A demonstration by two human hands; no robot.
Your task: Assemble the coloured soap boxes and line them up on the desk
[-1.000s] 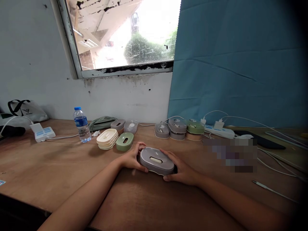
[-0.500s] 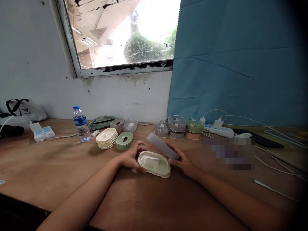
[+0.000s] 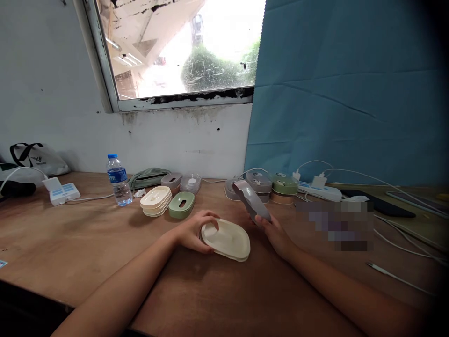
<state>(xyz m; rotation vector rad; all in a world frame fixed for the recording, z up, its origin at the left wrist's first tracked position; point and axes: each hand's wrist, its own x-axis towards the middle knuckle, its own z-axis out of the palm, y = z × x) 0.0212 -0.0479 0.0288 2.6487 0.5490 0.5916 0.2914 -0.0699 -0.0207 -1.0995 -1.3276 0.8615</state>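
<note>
A cream oval plastic tray [image 3: 231,239] lies low over the wooden table in front of me. My left hand [image 3: 199,231] closes on its left end, thumb at the near side and fingers over the rim. Raised and tilted to the right of the tray is a grey oval plastic piece [image 3: 251,200], which my right hand [image 3: 271,231] grips by its lower end. Whether that piece is a lid or a box wall I cannot tell. Left of my hands stand a stack of cream oval trays [image 3: 155,200] and a green oval box [image 3: 181,206] with a slot in its top.
Several lidded oval boxes [image 3: 283,185] stand at the back right. Behind the stack are a grey slotted box [image 3: 171,180], a clear container [image 3: 190,182] and a green pouch [image 3: 148,178]. A water bottle [image 3: 119,181] stands left; white cables and a power strip [image 3: 319,189] lie right.
My right hand has lifted the grey piece up and to the right, turning it steeper. My left fingers have come over the cream tray's rim, and the tray has shifted slightly.
</note>
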